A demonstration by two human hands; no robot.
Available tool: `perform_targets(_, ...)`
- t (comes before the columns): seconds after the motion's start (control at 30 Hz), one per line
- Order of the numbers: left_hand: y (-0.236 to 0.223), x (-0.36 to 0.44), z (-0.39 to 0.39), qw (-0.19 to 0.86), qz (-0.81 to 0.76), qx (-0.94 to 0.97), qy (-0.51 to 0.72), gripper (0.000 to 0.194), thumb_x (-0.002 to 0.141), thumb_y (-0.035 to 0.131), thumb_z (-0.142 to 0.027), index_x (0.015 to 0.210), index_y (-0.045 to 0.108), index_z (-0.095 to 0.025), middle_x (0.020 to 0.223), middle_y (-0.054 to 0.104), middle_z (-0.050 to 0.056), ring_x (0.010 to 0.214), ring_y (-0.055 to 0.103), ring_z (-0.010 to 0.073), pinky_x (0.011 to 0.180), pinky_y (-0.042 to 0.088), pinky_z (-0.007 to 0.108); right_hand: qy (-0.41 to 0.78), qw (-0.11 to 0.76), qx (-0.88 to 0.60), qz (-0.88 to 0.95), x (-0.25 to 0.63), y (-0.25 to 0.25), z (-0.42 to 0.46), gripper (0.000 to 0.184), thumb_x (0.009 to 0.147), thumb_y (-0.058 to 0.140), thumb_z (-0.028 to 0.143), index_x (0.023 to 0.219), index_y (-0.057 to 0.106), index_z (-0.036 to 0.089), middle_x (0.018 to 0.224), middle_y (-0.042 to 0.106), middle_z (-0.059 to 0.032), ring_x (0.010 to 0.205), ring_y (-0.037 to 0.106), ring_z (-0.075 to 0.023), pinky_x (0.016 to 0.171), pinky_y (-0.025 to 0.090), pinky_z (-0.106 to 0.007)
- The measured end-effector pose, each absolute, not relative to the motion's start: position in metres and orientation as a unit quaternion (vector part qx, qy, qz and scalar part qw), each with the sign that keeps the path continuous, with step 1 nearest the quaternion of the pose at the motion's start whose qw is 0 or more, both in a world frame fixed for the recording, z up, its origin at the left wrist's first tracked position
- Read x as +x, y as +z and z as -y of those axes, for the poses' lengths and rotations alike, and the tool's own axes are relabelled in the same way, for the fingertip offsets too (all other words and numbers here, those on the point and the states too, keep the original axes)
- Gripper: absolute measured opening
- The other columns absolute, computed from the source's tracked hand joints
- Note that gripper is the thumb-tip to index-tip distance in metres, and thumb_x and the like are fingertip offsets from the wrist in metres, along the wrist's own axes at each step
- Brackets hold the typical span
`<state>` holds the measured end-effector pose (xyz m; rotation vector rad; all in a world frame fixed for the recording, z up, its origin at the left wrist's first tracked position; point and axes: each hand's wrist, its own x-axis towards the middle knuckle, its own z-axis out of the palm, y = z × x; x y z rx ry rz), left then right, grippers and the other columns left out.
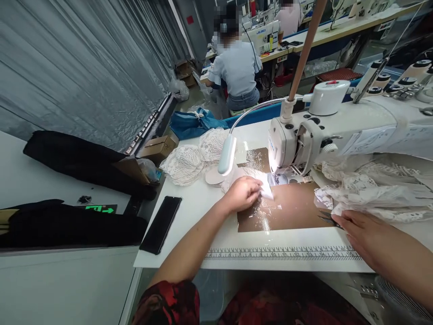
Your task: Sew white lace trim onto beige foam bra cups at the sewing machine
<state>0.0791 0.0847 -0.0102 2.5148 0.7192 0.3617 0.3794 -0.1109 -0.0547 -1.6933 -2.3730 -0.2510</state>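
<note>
Left hand (244, 194): mine, fingers curled in, thumb and fingertips closed on a white fabric piece (267, 188). The piece lay flat under those fingertips, its far edge just beside the needle area of the sewing machine (368, 124).

Right hand (360, 230): mine, well apart from the left, fingers partly curled around a pair of dark thread snips (326, 219), blades pointing toward the left hand. I could not tell whether those fingers also gripped the lace-trimmed fabric (372, 185), which lay bunched just beyond them.

Brown sheet (291, 207): one, shiny in places, spread beneath the left hand and across to the snips.

Lamp (227, 154): one, pale head on a flexible neck, just beyond the left hand.

Lace cups (184, 166): off-white, rounded, grouped past the left hand, on its outer side.

Smartphone (160, 225): one, black, screen dark, left of my left forearm.

Ruler strip (280, 256): one, printed with a scale, along the table edge nearer me than either hand.

Thread cones (382, 81): several, well beyond the right hand, behind the machine.

Co-worker (237, 70): one, pale blue top, seated far beyond my left hand, back toward me.
</note>
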Motion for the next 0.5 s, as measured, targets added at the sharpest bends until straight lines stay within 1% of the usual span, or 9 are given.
perform_targets(0.03, -0.005, 0.077, -0.075, 0.290, -0.209, 0.928, 0.105, 0.018, 0.086, 0.055, -0.015, 0.085, 0.074, -0.017, 0.106, 0.072, 0.008, 0.104, 0.063, 0.0214, 0.098, 0.047, 0.035, -0.095, 0.096, -0.573, 0.808, 0.380, -0.059, 0.113, 0.046, 0.072, 0.049, 0.003, 0.109, 0.068, 0.023, 0.111, 0.069, -0.0170, 0.100, 0.065, -0.0328, 0.083, 0.053, -0.048)
perform_targets(0.1, 0.005, 0.072, -0.055, 0.365, -0.114, 0.922, 0.060, 0.017, 0.087, 0.058, -0.018, 0.094, 0.074, -0.017, 0.113, 0.070, 0.010, 0.113, 0.060, 0.0228, 0.103, 0.044, 0.036, -0.103, 0.075, -0.567, 0.814, 0.380, -0.061, 0.113, 0.047, 0.072, 0.048, 0.002, 0.111, 0.068, 0.018, 0.111, 0.068, -0.0191, 0.101, 0.064, -0.0331, 0.083, 0.053, -0.047)
perform_targets(0.13, 0.010, 0.069, -0.046, 0.394, -0.088, 0.914, 0.047, 0.019, 0.086, 0.061, -0.020, 0.100, 0.073, -0.017, 0.118, 0.068, 0.012, 0.119, 0.057, 0.0244, 0.106, 0.043, 0.037, -0.102, 0.070, -0.562, 0.817, 0.379, -0.061, 0.112, 0.046, 0.073, 0.048, 0.003, 0.113, 0.067, 0.017, 0.111, 0.067, -0.0195, 0.101, 0.064, -0.0329, 0.083, 0.053, -0.046)
perform_targets(0.2, 0.016, 0.064, -0.032, 0.430, -0.084, 0.898, 0.051, 0.027, 0.083, 0.067, -0.024, 0.108, 0.071, -0.016, 0.123, 0.065, 0.014, 0.123, 0.054, 0.0260, 0.107, 0.042, 0.038, -0.096, 0.067, -0.560, 0.820, 0.377, -0.059, 0.108, 0.048, 0.075, 0.048, 0.004, 0.119, 0.064, 0.015, 0.109, 0.067, -0.0180, 0.099, 0.064, -0.0309, 0.082, 0.054, -0.045)
perform_targets(0.27, 0.019, 0.059, -0.029, 0.448, -0.127, 0.880, 0.093, 0.034, 0.081, 0.070, -0.027, 0.113, 0.069, -0.016, 0.125, 0.063, 0.015, 0.122, 0.055, 0.0254, 0.107, 0.043, 0.037, -0.094, 0.068, -0.563, 0.818, 0.378, -0.058, 0.104, 0.052, 0.077, 0.045, 0.002, 0.124, 0.061, 0.015, 0.104, 0.068, -0.0151, 0.091, 0.065, -0.0274, 0.077, 0.054, -0.042)
perform_targets(0.33, 0.020, 0.056, -0.035, 0.439, -0.209, 0.860, 0.154, 0.039, 0.082, 0.070, -0.029, 0.118, 0.067, -0.016, 0.128, 0.062, 0.015, 0.124, 0.054, 0.0252, 0.108, 0.041, 0.038, -0.097, 0.073, -0.559, 0.820, 0.379, -0.058, 0.103, 0.052, 0.077, 0.041, 0.001, 0.124, 0.060, 0.014, 0.100, 0.069, -0.0132, 0.087, 0.066, -0.0251, 0.074, 0.055, -0.039)
perform_targets(0.4, 0.018, 0.055, -0.047, 0.420, -0.300, 0.835, 0.188, 0.050, 0.079, 0.073, -0.033, 0.125, 0.063, -0.017, 0.136, 0.057, 0.014, 0.129, 0.049, 0.0277, 0.110, 0.039, 0.041, -0.106, 0.086, -0.555, 0.821, 0.382, -0.057, 0.105, 0.049, 0.080, 0.038, 0.003, 0.122, 0.060, 0.014, 0.105, 0.070, -0.0133, 0.091, 0.067, -0.0249, 0.074, 0.056, -0.038)
perform_targets(0.5, 0.011, 0.059, -0.065, 0.449, -0.392, 0.785, 0.167, 0.072, 0.073, 0.078, -0.035, 0.137, 0.052, -0.015, 0.141, 0.051, 0.016, 0.128, 0.049, 0.0317, 0.106, 0.041, 0.044, -0.125, 0.113, -0.555, 0.815, 0.384, -0.050, 0.111, 0.046, 0.086, 0.037, 0.012, 0.128, 0.054, 0.013, 0.117, 0.068, -0.0148, 0.100, 0.067, -0.0254, 0.076, 0.057, -0.038)
